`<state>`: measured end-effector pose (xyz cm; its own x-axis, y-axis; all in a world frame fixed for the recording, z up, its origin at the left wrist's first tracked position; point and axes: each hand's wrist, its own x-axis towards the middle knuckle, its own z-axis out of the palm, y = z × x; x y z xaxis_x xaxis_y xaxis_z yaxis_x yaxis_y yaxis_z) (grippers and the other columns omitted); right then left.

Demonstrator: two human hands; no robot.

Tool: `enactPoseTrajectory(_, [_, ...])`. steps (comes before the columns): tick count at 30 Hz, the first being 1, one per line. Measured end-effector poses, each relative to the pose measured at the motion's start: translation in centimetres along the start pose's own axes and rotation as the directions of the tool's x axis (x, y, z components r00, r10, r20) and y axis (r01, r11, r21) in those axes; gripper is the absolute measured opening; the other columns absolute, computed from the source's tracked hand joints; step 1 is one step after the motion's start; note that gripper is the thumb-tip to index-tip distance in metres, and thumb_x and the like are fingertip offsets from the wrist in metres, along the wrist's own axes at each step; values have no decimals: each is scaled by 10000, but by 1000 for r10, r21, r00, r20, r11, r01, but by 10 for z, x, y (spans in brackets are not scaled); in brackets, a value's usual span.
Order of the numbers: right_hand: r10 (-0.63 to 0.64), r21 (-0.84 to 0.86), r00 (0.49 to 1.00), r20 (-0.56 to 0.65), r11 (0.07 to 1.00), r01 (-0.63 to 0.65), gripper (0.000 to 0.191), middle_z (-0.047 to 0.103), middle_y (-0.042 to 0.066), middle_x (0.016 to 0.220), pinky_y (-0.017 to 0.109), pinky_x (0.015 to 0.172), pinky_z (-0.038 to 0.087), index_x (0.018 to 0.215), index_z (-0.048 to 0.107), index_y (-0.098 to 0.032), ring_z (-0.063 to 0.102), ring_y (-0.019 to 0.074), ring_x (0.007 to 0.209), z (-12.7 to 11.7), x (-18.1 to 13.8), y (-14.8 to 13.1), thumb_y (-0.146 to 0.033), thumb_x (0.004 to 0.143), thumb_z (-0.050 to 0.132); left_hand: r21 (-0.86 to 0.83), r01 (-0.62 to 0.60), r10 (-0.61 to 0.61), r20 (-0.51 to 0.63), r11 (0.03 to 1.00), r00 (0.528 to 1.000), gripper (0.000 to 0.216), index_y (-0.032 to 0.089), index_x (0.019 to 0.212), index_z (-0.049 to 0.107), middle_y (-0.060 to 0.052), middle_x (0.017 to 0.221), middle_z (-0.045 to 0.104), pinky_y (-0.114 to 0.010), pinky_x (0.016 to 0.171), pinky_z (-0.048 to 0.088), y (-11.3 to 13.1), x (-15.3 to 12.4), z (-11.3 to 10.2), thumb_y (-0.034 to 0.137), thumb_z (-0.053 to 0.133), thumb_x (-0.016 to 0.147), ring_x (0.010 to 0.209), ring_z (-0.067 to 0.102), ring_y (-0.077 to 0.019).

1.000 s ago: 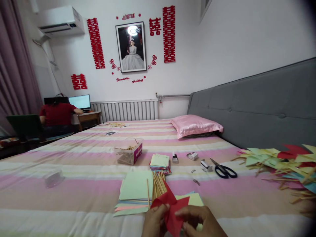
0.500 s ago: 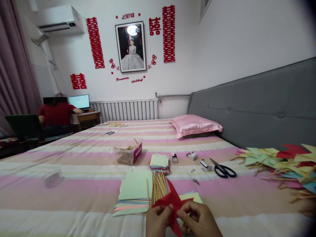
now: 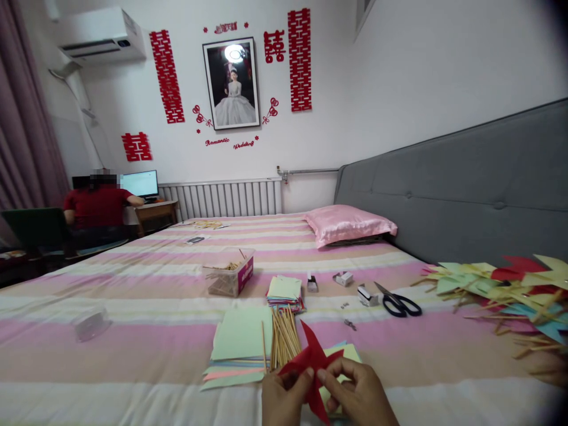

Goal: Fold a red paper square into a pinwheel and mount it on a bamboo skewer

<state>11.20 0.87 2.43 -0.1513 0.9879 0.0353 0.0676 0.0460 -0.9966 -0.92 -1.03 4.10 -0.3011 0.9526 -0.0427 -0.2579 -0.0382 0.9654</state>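
Pink-striped bedding [image 3: 133, 355] is covered near the front edge by a stack of pastel paper squares [image 3: 239, 340] and a bundle of thin wooden sticks [image 3: 284, 340]. Just in front, a red folded paper pinwheel [image 3: 312, 358] is pinched between the left hand [image 3: 281, 402] and right hand [image 3: 361, 399], both closed on it.

Straight ahead of the red paper [image 3: 313, 361] it's pretty crowded: sticks [image 3: 281, 343] and a paper stack [image 3: 239, 340] just beyond, then a smaller stack [image 3: 285, 290] and a box [image 3: 228, 278] behind. To the right it's bare bed [image 3: 421, 355] up to the scissors [image 3: 397, 303] and pinwheel pile [image 3: 501, 293]. The left is wide open, with just a clear lid [image 3: 91, 322] well off.
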Motion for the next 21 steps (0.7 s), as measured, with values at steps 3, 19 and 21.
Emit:
enactPoseTrajectory(3, [11,-19,1000,2,1000,-11,298,574,-7,381,206,416,401,591,578,-157,566,142,386,-2,0,-2,-444,670,608,13,-24,24,4,1000,1000,152,97,515,690,-35,411,638,-192,402,319,3,-1,2,241,732,486,389,470,-99])
enactPoseTrajectory(19, [-2,-72,1000,24,997,3,292,509,-24,392,221,387,335,532,599,-146,487,122,354,-5,1,-5,-414,643,632,95,-30,29,15,995,999,138,101,472,665,-31,397,608,-214,410,302,0,1,0,235,693,493,391,461,-111])
enactPoseTrajectory(21, [-39,-67,999,18,997,41,282,523,-16,426,234,417,356,527,570,-153,511,138,404,-5,1,-7,-405,626,650,94,0,-1,11,996,1000,180,88,471,663,-41,387,600,-214,409,293,-3,3,-2,264,692,494,373,447,-105])
